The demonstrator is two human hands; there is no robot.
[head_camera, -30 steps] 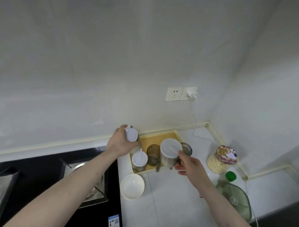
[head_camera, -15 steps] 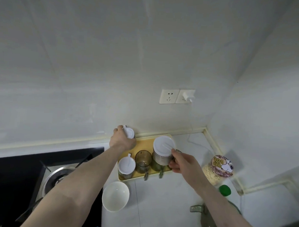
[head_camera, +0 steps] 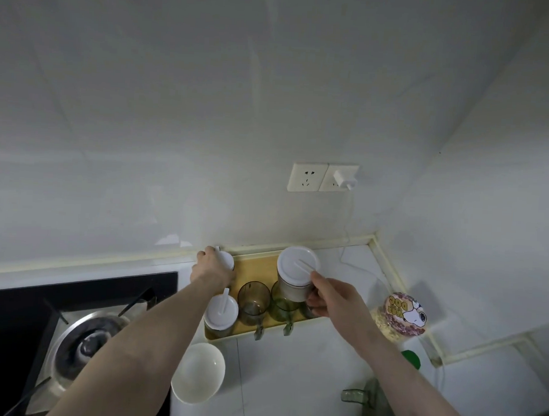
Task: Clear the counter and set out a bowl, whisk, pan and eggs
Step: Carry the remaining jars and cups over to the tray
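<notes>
A white bowl [head_camera: 198, 372] stands on the white counter in front of a yellow tray [head_camera: 259, 268] that holds several jars. My left hand [head_camera: 212, 266] grips a small white-lidded jar [head_camera: 227, 260] at the tray's back left corner, against the wall. My right hand [head_camera: 332, 297] holds a taller white-lidded jar [head_camera: 295, 276] lifted above the tray's right part. Two tinted glass cups [head_camera: 252, 301] and another white-lidded jar [head_camera: 220, 314] stand along the tray's front. No whisk, pan or eggs are in view.
A gas burner [head_camera: 85, 341] in a black hob lies at the left. A patterned-lid food jar [head_camera: 400, 317] and a green-capped bottle [head_camera: 413, 360] stand at the right. A green glass lid handle [head_camera: 356, 395] shows at the bottom. A plug and cable [head_camera: 346, 182] hang from the wall sockets.
The camera has tilted up and moved closer. My left hand has carried the small jar to the tray's back left corner. My right hand has lifted the tall jar a little.
</notes>
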